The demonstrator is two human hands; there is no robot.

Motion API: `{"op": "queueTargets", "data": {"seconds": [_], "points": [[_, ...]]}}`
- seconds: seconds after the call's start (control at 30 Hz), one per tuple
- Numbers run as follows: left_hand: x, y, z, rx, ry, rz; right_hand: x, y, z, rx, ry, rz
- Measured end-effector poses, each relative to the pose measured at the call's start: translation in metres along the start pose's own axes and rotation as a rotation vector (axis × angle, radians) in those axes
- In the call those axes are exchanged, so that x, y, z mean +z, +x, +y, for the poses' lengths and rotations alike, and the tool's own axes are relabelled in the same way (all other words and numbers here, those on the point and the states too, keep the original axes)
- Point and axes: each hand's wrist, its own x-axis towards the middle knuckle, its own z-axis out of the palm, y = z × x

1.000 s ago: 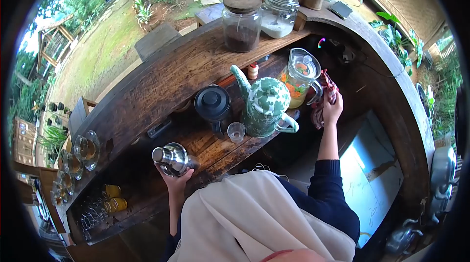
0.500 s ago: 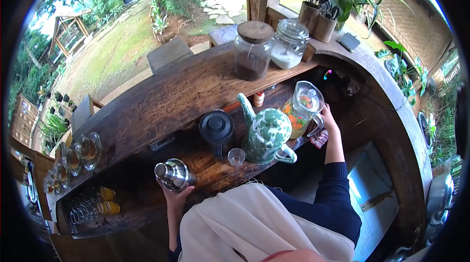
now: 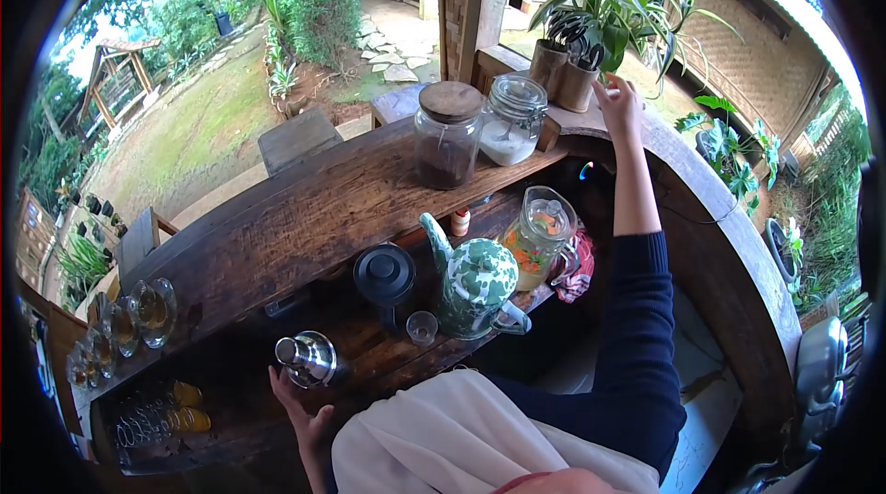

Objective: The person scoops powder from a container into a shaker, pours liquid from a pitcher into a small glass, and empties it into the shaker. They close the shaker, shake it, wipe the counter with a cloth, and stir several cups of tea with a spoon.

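Observation:
A steel cocktail shaker [image 3: 307,359] stands on the lower counter, tilted in this view. My left hand [image 3: 300,406] is right beside it, fingers and thumb spread. My right hand [image 3: 620,109] is stretched out over the ledge beside the bamboo plant pots [image 3: 577,88], its fingers bent and apart, nothing visible in them. It covers the spot where a small grey slab lay. A glass pitcher [image 3: 537,240] with colourful fruit pieces in liquid stands below my right forearm, next to a green-and-white enamel teapot [image 3: 478,286]. A black-lidded French press [image 3: 385,277] and small glass [image 3: 422,328] stand nearby.
On the upper counter are a wooden-lidded jar [image 3: 448,139] of dark grounds and a clip-top jar [image 3: 510,120] of white powder. A red checked cloth [image 3: 574,268] lies by the pitcher. Glass cups [image 3: 152,312] line the left end. A curved ledge [image 3: 720,208] runs along the right.
My right hand has let go of the pitcher's handle and reached up to the ledge by the plants. My left hand has loosened from the shaker. The view has shifted.

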Motion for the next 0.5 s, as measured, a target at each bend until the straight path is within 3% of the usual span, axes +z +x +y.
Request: {"op": "queueTargets", "data": {"seconds": [0.27,0.37,0.5], "points": [[-0.010,-0.018,0.004,-0.035,-0.060,0.164,0.050,0.050,0.026,-0.015,-0.083,0.037],[-0.013,-0.024,0.013,-0.073,-0.038,0.224,0.054,0.051,0.025,0.171,0.014,-0.125],[-0.016,-0.028,0.016,-0.083,-0.007,0.251,0.061,0.053,0.032,0.237,0.057,-0.048]]}}
